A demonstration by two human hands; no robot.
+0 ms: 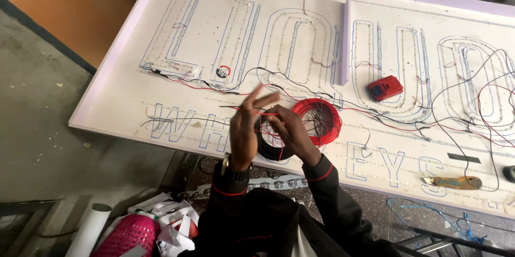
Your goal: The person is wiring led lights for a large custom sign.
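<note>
Both hands (268,125) pinch red wire (268,113) above wire coil (316,122).

A workshop corner seen from above, floored in grey concrete and lit by even daylight.

A large white sign panel (134,93) with a pale lilac edge lies flat across most of the view, serving as the bench. Beyond its upper left corner stands an orange-brown board (80,5), edged by a dark strip against the rough concrete floor (37,123), which is dusty and flecked with small debris. Below the panel, a white tube (88,229) lies beside a pink plastic basket (129,235) and crumpled white scraps. At lower right, the floor turns speckled, with loose blue cord (429,214) on it and a dark metal frame (445,243).
</note>
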